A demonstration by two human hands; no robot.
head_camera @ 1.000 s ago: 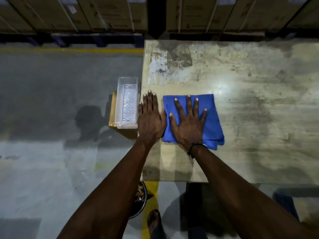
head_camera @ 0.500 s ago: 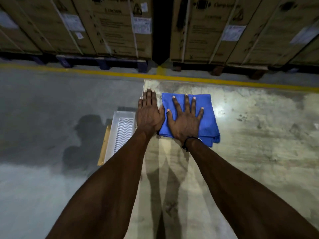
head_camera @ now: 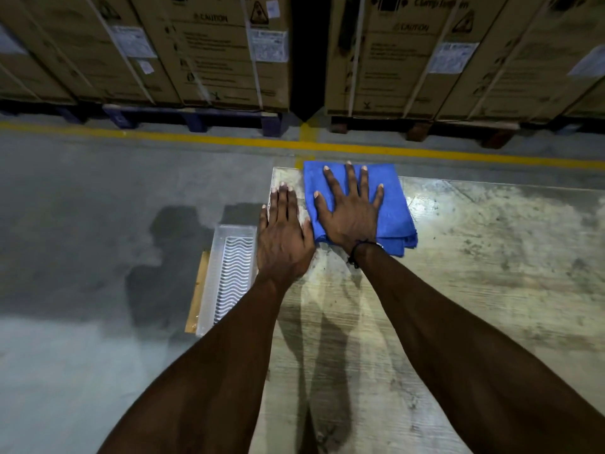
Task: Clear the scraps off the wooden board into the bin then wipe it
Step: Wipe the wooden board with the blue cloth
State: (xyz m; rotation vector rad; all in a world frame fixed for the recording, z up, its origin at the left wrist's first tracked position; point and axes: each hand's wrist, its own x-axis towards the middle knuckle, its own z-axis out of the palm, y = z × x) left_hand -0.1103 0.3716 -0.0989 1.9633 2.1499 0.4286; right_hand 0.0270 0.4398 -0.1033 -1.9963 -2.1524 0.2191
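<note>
A folded blue cloth (head_camera: 391, 204) lies at the far left corner of the worn wooden board (head_camera: 474, 290), its far edge hanging just past the board's rim. My right hand (head_camera: 352, 211) presses flat on the cloth with fingers spread. Beside it, my left hand (head_camera: 283, 237) rests flat on the bare board at its left edge, fingers together, holding nothing. No scraps show on the board's surface.
A clear plastic tray (head_camera: 229, 276) with a wavy ribbed bottom sits on a small brown box (head_camera: 196, 296) just left of the board. Strapped cardboard cartons (head_camera: 212, 50) on pallets stand beyond a yellow floor line (head_camera: 196, 139). Grey concrete floor lies to the left.
Both hands slid away from me along the board, the right one pushing the blue cloth up to the far left corner. The view tilted up, and the dark bin below is out of sight.
</note>
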